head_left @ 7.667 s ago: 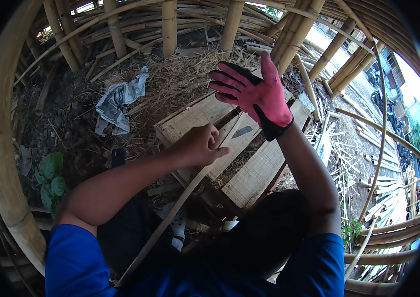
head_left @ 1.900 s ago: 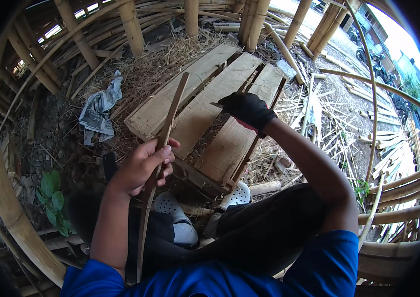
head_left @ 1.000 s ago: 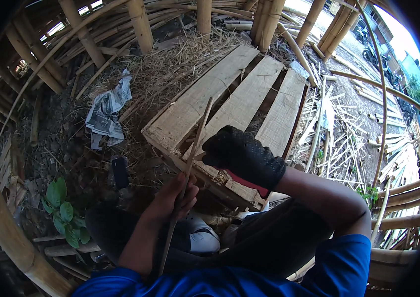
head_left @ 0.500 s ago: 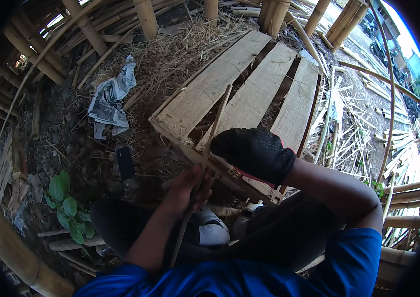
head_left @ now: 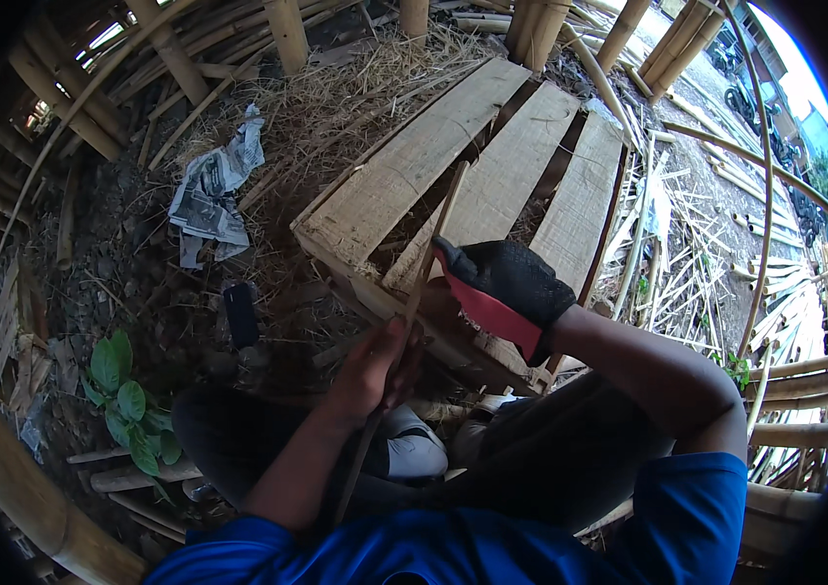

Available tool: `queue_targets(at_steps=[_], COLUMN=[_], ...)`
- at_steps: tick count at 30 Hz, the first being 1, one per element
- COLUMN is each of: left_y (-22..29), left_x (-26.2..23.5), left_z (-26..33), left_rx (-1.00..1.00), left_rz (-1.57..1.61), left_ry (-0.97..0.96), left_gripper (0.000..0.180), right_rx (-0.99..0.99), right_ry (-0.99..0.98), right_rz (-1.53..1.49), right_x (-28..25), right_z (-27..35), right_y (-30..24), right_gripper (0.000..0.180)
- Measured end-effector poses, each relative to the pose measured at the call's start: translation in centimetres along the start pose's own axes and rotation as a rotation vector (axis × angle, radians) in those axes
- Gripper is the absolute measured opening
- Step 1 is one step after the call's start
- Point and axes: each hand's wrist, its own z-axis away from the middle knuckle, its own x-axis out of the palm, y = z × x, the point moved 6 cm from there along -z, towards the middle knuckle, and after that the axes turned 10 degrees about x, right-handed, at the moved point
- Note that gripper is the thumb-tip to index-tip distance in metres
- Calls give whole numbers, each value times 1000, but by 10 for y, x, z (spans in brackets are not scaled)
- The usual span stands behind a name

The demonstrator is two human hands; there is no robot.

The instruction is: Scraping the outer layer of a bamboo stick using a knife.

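Ground (head_left: 112,234): dark, uneven soil on the left, paler toward the right. Upright bamboo posts (head_left: 287,39) stand past the crate's far edge, with stacked poles behind them; daylight at upper right.

Slatted wooden crate (head_left: 507,161), low, three broad pale boards on top with dark gaps between, set aslant; its near edge faces the seated person. Dry straw (head_left: 365,107) lies along its left edge. Split bamboo pieces (head_left: 677,258) are scattered off its right edge.

Long bamboo strip (head_left: 418,291): slopes from the person's lap across the crate's near edge, upper end above the boards.

Crumpled newspaper (head_left: 211,195) on the ground, left of the crate's left corner. Broad-leaved green plant (head_left: 129,400), nearer the person, well off that corner.

Right hand (head_left: 507,292), black and red glove: over the crate's near edge, fingers curled, thumb side against the strip. Cannot tell if it grips it.

Left hand (head_left: 375,370), bare: just short of that edge, closed around the strip below the glove.
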Motion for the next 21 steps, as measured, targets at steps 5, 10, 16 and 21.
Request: queue_targets(at_steps=[5,10,16,21], left_y=[18,22,15,16], left_x=[1,3,-2,-4], left_z=[3,4,1,2], left_rx=[243,116,69,99], left_rz=[-300,-251,-231,-271], left_ry=[-39,47,96,126], left_gripper=[43,36,25,18], right_rx=[-382,-276,-447,-66], right_ry=[160,8,-40,-814], right_rz=[189,235,184,-286], right_x=[12,18,22,29], right_z=[16,28,17,31], right_y=[-15,-27,-4,13], right_gripper=[61,56,45,26])
